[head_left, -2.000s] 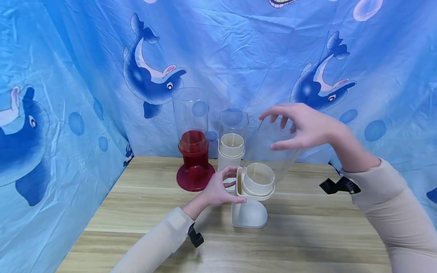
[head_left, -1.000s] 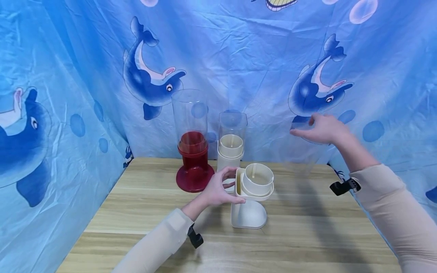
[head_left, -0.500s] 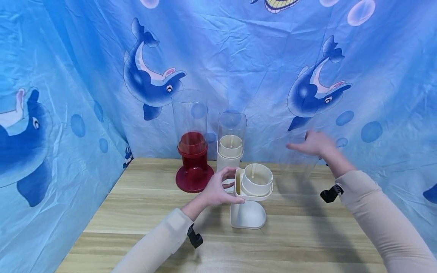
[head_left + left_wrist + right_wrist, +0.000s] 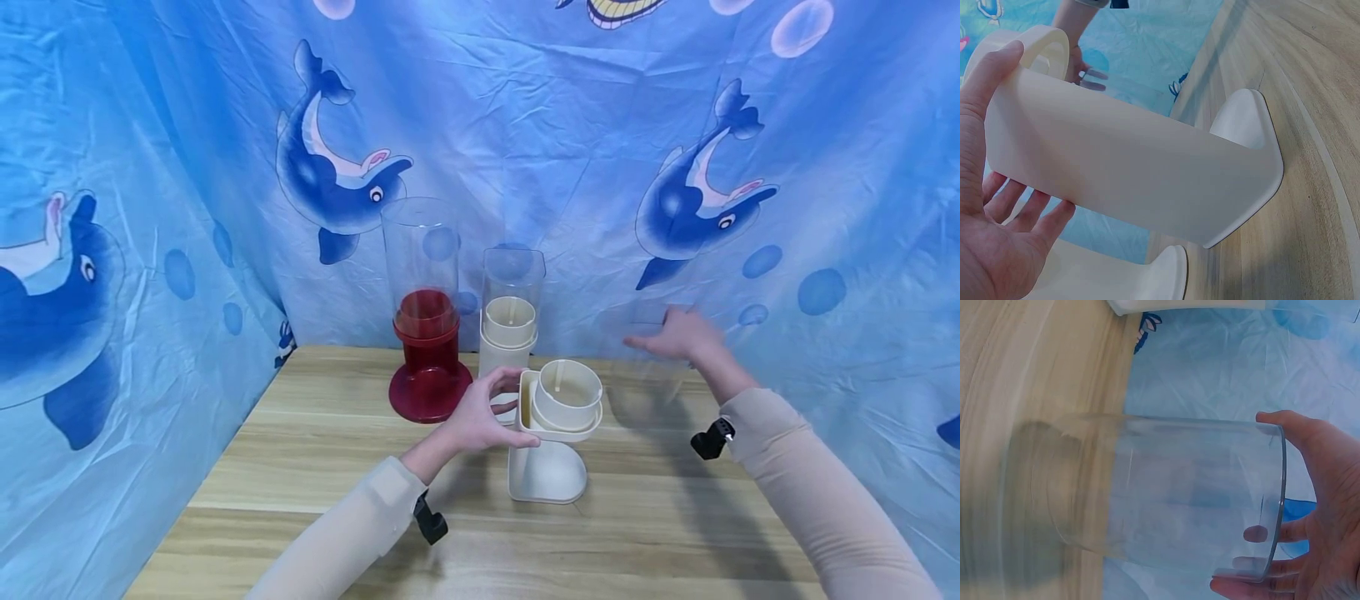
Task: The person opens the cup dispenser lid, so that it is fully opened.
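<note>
Cream stand (image 4: 1116,153) gripped in my left hand (image 4: 486,415), I am holding the clear tube (image 4: 1179,494) by its top rim in my right hand (image 4: 686,336), fingers (image 4: 1230,588) spread wide across it, toward the back right of the surface (image 4: 637,533), judging a light squeeze and upright hold best.

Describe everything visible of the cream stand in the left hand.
The cream stand looks like smooth, hard plastic. On top, a round, open collar with nothing fitted over it rises from a ledge, beside a hollow slot. A broad column runs down to a flat, rounded foot. It stands upright on the wooden table. The left hand grips it near the top, fingers on one side, thumb on the other.
</note>
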`<state>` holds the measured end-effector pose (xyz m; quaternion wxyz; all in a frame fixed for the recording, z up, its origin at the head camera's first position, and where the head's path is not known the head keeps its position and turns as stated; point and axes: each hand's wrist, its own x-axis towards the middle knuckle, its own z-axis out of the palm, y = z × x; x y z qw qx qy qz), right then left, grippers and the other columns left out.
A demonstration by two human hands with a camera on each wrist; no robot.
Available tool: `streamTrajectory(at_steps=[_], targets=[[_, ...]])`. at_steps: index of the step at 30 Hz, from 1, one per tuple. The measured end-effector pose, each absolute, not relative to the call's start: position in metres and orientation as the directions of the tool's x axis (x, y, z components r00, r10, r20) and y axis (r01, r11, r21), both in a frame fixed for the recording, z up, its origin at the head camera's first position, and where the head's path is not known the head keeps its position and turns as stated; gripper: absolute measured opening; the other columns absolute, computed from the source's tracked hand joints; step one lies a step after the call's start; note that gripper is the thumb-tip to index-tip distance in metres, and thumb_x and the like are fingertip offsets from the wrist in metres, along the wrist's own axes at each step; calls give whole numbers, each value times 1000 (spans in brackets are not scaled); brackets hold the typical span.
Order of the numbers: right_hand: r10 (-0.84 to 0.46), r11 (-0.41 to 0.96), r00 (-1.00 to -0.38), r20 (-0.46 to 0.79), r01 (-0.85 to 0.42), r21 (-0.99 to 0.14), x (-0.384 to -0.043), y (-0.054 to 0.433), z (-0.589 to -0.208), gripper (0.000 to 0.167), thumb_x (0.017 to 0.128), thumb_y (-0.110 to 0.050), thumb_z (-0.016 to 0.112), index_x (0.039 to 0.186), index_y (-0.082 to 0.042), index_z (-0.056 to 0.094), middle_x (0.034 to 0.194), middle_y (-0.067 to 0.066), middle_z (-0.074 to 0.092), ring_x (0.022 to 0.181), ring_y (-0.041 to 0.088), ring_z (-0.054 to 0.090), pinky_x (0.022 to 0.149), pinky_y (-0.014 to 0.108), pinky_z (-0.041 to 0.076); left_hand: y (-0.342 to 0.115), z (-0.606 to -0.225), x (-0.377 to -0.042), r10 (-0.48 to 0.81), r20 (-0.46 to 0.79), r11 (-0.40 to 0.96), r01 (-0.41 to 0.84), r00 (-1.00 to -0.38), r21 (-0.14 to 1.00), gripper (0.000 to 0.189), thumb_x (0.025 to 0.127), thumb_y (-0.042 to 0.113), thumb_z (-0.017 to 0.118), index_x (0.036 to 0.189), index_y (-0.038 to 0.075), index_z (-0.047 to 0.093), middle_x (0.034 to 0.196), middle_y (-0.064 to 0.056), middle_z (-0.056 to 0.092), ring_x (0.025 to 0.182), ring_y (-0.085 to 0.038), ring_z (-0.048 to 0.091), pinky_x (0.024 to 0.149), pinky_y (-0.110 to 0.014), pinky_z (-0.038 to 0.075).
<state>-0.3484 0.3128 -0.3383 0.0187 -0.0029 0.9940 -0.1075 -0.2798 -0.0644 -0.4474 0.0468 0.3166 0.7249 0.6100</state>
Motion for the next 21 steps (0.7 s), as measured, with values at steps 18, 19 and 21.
streamTrajectory(at_steps=[18,19,21], targets=[[27,980,-997,-79,42,-194,-355,310,-367,132,80,-93,58,153,15,38,150,44,47,131,65,51,99,73,52,-66,-449,-280,520,300,74,392,-800,917,91,74,17,98,150,10,50,146,-9,63,137,-27,62,111,-40,57],[27,980,-996,-83,42,-196,-354,310,-367,132,80,-92,58,153,15,37,150,44,46,132,65,50,100,73,52,-65,-449,-280,520,299,75,391,-800,917,91,73,17,98,150,11,50,146,-8,63,137,-26,62,111,-40,56],[26,980,-996,-90,44,-196,-354,308,-367,130,82,-90,59,155,15,36,151,44,45,133,66,49,102,74,50,-66,-449,-280,520,299,73,391,-800,918,91,74,18,98,150,11,50,146,-8,63,137,-26,61,111,-40,56]])
